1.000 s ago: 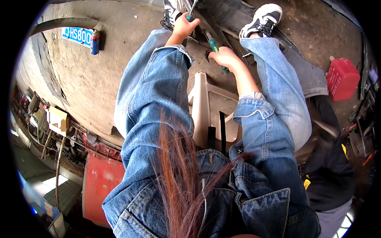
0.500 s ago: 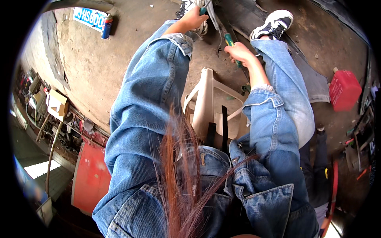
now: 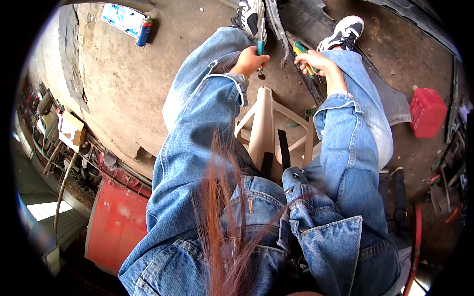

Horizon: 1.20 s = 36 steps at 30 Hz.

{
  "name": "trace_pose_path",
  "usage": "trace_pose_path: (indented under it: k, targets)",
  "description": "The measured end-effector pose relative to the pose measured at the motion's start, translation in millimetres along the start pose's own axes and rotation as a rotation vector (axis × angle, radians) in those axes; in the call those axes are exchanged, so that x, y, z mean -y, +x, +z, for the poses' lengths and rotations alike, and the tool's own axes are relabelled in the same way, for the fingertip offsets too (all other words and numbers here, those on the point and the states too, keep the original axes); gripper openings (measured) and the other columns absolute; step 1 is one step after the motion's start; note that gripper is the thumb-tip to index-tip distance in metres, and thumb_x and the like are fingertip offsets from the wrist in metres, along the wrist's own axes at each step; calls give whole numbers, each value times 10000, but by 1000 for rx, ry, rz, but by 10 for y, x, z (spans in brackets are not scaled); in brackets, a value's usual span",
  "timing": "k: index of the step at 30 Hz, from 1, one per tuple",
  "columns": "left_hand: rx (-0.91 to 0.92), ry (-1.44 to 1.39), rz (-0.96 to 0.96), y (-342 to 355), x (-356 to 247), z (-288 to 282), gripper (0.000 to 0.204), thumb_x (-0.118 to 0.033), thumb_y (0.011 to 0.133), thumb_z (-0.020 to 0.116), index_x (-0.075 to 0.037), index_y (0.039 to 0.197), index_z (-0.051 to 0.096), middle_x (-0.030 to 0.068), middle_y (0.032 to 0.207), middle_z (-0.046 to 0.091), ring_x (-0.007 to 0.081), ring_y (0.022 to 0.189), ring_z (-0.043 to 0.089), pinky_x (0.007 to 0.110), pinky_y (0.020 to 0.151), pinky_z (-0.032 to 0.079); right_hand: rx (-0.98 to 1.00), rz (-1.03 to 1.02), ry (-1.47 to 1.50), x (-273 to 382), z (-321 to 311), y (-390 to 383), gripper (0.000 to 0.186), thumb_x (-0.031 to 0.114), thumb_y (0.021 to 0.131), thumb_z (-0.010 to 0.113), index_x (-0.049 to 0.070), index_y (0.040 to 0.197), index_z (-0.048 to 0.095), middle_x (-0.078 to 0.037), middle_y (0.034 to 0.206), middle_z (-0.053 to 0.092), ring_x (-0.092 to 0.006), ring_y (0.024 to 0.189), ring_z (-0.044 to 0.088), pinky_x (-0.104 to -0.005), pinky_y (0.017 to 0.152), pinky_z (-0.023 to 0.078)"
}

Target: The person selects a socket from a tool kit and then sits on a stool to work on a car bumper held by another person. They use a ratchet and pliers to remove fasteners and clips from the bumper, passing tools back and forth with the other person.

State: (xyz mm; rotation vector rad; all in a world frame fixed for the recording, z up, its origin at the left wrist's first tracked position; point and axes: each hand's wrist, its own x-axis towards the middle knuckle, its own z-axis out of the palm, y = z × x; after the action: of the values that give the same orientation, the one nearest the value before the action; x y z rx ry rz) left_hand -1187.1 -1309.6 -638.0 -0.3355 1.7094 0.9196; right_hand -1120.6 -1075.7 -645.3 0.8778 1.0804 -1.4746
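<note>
My left hand (image 3: 250, 62) is closed around a teal-handled tool (image 3: 260, 48) in front of my left knee. Its thin metal shaft points away from me toward my left shoe, and a dark rounded end shows below the fist. My right hand (image 3: 316, 63) grips a green-and-yellow-handled tool (image 3: 299, 48) by my right shin; its working end cannot be made out. Beyond and between the hands lies a bent grey metal strip (image 3: 277, 27), apart from both. A beige plastic stool (image 3: 262, 123) stands between my legs.
A red jug (image 3: 428, 112) stands at the right beside dark panels (image 3: 380, 91). At the far left are a spray can (image 3: 143, 31) and a blue-and-white plate (image 3: 121, 19). A red panel (image 3: 116, 222), an open cardboard box (image 3: 71, 131) and heaped parts line the left side.
My left hand has drawn back toward me with the teal-handled tool, away from the metal strip. My right hand has shifted slightly right, and its tool has turned, showing more yellow.
</note>
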Motion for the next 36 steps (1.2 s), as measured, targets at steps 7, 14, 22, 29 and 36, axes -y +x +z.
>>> trace_pose_path:
  k: [7, 14, 22, 29, 36]
  targets:
    - [-113, -359, 150, -202, 152, 192, 320, -158, 872, 609, 32, 1115, 528, 37, 724, 549, 118, 578, 537, 269, 546, 477, 4, 17, -15, -47, 43, 97, 200, 212, 810, 591, 12, 812, 593, -27, 597, 545, -111, 496, 530, -236, 478, 444]
    - [-147, -442, -91, -237, 293, 135, 266, -53, 774, 640, -24, 942, 436, 36, 639, 468, 127, 524, 465, 284, 483, 404, 36, -11, -18, -120, -22, 233, 209, 222, 793, 596, 14, 809, 601, -30, 601, 548, -116, 500, 532, -246, 497, 450]
    - [-205, -429, -139, -348, 293, 14, 283, -248, 806, 683, 19, 885, 634, 26, 693, 493, 83, 501, 375, 243, 448, 313, 45, -20, -11, -199, -141, 314, 216, 229, 786, 599, 16, 820, 609, -35, 608, 558, -116, 499, 534, -254, 500, 445]
    - [-113, -646, -200, -329, 204, -99, 290, -219, 818, 640, 41, 936, 594, 68, 755, 524, 63, 477, 325, 199, 394, 245, 89, -38, -21, -189, -142, 311, 206, 214, 767, 614, 12, 802, 598, -36, 602, 558, -113, 493, 533, -246, 468, 432]
    - [-74, -820, -255, -180, 133, -173, 263, -235, 839, 583, 10, 917, 524, 81, 727, 484, 79, 466, 332, 202, 388, 261, 84, -48, 3, -218, -210, 310, 194, 203, 756, 630, 14, 785, 597, -35, 600, 559, -120, 494, 535, -247, 474, 427]
